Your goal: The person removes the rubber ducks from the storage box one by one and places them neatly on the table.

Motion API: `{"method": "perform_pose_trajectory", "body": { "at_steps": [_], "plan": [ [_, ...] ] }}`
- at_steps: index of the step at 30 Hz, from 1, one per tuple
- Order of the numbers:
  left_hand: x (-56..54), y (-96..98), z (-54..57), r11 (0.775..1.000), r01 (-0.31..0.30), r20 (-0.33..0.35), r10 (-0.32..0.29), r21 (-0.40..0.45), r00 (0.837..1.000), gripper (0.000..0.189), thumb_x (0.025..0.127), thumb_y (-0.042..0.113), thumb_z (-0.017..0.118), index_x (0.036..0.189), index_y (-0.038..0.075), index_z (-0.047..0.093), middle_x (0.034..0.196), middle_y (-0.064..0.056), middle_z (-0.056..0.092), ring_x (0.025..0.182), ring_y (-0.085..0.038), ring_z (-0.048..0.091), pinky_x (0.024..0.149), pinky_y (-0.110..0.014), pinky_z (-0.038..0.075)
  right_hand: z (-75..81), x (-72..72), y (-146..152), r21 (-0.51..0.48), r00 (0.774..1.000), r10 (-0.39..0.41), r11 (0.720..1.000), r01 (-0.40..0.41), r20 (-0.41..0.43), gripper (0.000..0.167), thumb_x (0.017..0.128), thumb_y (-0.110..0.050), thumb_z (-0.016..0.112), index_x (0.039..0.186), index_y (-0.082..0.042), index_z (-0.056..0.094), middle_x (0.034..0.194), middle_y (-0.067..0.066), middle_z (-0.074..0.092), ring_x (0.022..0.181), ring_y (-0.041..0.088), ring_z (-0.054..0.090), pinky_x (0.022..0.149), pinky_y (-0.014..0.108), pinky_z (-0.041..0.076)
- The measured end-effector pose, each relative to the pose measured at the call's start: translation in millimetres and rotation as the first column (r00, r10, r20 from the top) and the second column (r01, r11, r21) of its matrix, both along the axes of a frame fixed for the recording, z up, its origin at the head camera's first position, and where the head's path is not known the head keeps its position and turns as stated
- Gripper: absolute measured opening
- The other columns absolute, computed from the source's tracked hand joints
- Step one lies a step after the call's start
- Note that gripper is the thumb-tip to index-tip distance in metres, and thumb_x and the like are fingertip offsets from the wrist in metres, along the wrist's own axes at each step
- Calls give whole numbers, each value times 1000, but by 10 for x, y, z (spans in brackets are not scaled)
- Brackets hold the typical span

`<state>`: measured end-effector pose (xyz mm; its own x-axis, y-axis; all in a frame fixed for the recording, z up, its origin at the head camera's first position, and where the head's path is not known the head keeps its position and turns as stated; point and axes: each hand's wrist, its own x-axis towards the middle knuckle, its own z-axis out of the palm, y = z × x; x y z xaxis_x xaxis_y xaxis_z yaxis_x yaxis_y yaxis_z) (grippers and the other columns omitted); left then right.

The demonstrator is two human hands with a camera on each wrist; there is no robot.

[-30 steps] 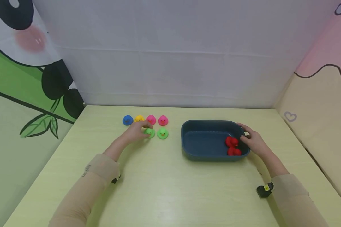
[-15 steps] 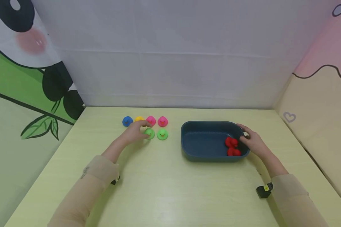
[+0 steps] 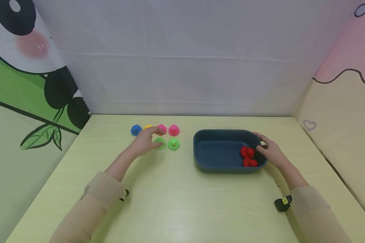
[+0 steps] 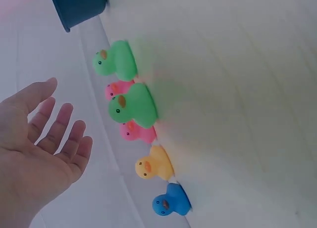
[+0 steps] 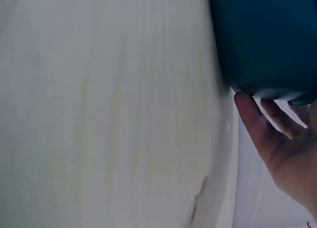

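We find the left green duck point(image 3: 161, 143) upright on the table point(image 3: 182, 206), toward its back edge, left of the tray point(image 3: 219, 169). The left hand point(image 3: 144, 140) is near it, thumb parted from the fingers, gripping nothing; we take that gap as room for the duck. The right hand point(image 3: 272, 152) grips the tray's right end, probably to steady it. We note the duck's plain green body, orange bill, dark eyes. Beside it stands a second green duck point(image 3: 173, 143); nearer the back edge, blue point(image 3: 136, 130), yellow point(image 4: 155, 163) and two pink ducks point(image 3: 174, 130). Two red ducks point(image 3: 250, 162) are inside the tray, toward its front right corner.
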<state>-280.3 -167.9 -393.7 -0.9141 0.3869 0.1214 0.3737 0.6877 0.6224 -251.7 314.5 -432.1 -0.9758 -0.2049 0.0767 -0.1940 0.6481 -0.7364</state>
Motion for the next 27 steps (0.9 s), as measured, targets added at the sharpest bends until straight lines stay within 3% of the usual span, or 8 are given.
{"method": "perform_pose_trajectory", "body": {
  "at_steps": [8,14,21,27],
  "plan": [
    [136,163,120,999,13,-39,-12,34,999,41,84,19,72,121,7,59,120,-8,62,117,-28,52,100,-46,42,-4,-17,-4,60,999,-17,998,18,-28,55,93,-13,45,146,-10,31,136,29,41,98,41,59,73,30,47],
    [235,342,205,996,65,-92,-58,68,994,38,83,17,72,118,9,60,117,-8,61,114,-25,52,99,-43,42,-9,-15,22,101,998,-10,995,17,-65,53,95,-15,47,146,-11,33,133,29,45,98,43,61,77,38,49],
    [329,540,276,989,112,-148,-97,99,984,36,84,19,71,118,11,60,116,-3,62,111,-20,53,97,-40,44,0,-23,57,75,997,37,997,-32,-70,53,97,-17,48,147,-10,30,133,30,46,104,48,59,87,54,47],
    [371,720,291,981,143,-151,-123,129,981,37,85,19,70,119,10,60,118,-1,61,114,-19,52,98,-39,44,-20,-49,94,56,997,54,997,-51,-54,53,98,-23,48,147,-12,31,135,29,44,109,50,56,91,59,44]
  ]
}}
